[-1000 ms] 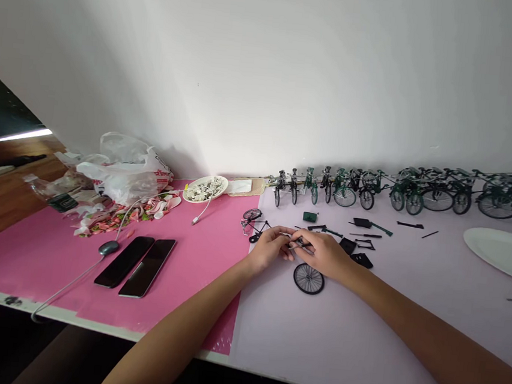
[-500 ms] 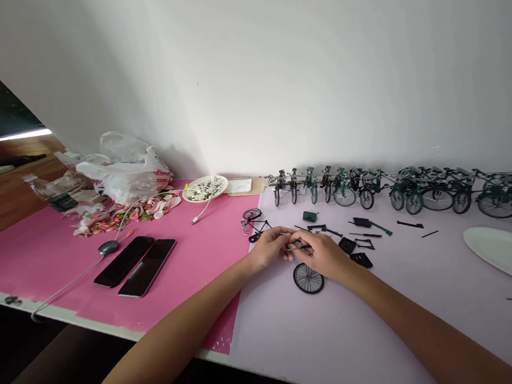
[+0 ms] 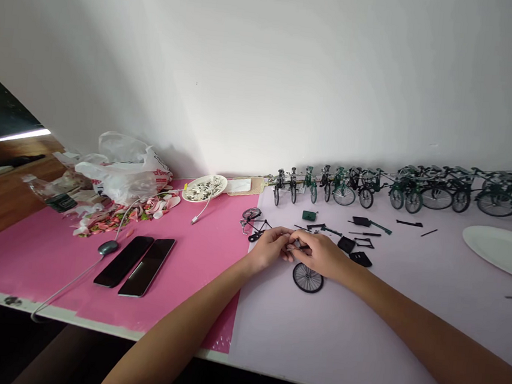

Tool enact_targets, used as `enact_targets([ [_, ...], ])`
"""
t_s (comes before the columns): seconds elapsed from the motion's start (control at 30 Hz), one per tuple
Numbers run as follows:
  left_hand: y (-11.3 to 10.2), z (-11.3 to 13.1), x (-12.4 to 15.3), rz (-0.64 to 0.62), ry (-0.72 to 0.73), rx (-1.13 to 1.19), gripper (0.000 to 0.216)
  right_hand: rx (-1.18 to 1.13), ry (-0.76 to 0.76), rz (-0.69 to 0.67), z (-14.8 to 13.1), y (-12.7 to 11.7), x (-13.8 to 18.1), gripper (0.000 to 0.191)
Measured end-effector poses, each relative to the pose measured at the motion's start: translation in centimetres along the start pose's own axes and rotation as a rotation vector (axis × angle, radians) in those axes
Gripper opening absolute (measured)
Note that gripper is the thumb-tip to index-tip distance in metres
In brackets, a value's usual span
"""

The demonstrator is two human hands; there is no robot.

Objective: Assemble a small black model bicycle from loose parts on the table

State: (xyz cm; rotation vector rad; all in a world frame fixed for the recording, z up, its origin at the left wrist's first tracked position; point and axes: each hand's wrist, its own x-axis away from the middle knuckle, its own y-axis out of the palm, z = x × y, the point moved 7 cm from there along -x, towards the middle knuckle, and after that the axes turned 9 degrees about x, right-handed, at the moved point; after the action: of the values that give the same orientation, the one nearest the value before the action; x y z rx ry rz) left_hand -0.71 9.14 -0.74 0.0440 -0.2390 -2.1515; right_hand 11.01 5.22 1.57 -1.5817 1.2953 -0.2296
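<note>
Tabletop workshop (image 3: 360,335), miniature bicycles (image 3: 411,199), loose parts (image 3: 346,244);

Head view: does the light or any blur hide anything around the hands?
In the head view, the wall darkens toward upper left; in that view, below the table is nearly black; there too, the wheel shows its spokes, but the piece between left hand and right hand is too covered to make out.

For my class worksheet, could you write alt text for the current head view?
A person's left hand and right hand hold a small part over a table, near a loose spoked wheel. Dark pieces lie beyond them, model bicycles stand along the wall, and two phones lie to the left.
</note>
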Motion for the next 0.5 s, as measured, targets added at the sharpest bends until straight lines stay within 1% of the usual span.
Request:
enact_targets([
  [0.3, 0.09, 0.08, 0.0, -0.009, 0.006, 0.006, 0.028, 0.004, 0.005, 0.018, 0.12, 0.08, 0.03, 0.016],
  [0.4, 0.04, 0.08, -0.02, -0.013, 0.012, 0.011, 0.034, 0.001, 0.018, 0.016, 0.06, -0.01, -0.02, 0.012],
  [0.5, 0.01, 0.1, 0.0, -0.027, 0.028, 0.003, 0.045, -0.023, 0.011, 0.013, -0.35, -0.25, -0.08, 0.01],
])
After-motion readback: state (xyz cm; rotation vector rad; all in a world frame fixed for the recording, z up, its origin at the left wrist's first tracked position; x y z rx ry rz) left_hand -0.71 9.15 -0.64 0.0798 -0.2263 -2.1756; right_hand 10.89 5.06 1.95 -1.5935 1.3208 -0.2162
